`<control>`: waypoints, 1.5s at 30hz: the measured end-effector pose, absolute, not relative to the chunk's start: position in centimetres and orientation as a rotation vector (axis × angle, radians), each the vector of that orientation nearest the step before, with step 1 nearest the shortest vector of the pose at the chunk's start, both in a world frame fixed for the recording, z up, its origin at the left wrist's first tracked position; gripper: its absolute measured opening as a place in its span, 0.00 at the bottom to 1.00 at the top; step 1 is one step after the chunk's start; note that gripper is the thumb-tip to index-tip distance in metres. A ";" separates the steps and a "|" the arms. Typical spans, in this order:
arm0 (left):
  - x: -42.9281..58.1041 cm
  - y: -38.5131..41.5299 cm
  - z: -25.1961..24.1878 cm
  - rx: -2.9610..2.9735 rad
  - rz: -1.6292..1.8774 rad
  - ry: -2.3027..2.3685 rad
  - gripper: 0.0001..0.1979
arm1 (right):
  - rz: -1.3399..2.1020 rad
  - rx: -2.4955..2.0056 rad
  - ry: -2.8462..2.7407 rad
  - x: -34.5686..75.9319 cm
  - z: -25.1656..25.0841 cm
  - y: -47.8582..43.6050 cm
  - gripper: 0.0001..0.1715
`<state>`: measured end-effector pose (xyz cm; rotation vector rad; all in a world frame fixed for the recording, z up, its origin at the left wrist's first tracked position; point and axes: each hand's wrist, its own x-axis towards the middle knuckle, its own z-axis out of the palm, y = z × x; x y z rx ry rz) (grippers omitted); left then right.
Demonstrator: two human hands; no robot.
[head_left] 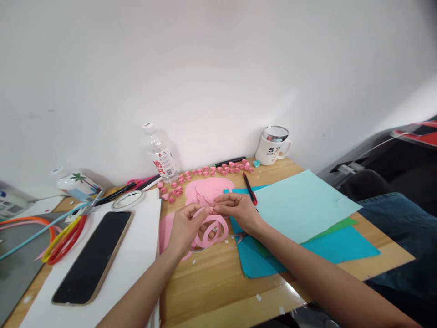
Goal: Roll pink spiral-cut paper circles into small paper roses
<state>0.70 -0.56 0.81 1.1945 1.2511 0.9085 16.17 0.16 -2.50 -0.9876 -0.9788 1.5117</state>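
Observation:
My left hand (184,227) and my right hand (241,211) meet over the table, fingertips pinched together on the end of a pink paper spiral (224,228). Its loops hang below the fingers. Just beyond lies a pile of pink paper cut-outs (210,186), and more pink paper (166,228) shows left of my left hand. Several small pink rolled paper pieces (172,191) are lined up behind the pile. What sits exactly between the fingertips is too small to make out.
Right of the hands lie light blue paper (307,205), a blue sheet (332,248) and a red-black pen (250,188). A phone (94,257), scissors (70,237) and tape roll (128,199) are left. A bottle (160,155) and mug (269,149) stand by the wall.

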 end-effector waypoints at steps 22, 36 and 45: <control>0.9 -0.8 1.0 1.275 0.849 1.289 0.10 | 1.310 -0.971 -1.127 15.4 -2.5 -0.3 0.17; 1.0 -1.1 1.2 1.322 0.846 1.294 0.14 | 0.673 -1.104 -1.627 15.5 -2.3 -0.4 0.05; 0.5 -0.6 1.1 1.240 0.916 1.180 0.14 | 0.736 -1.150 -1.518 17.1 -2.3 0.5 0.08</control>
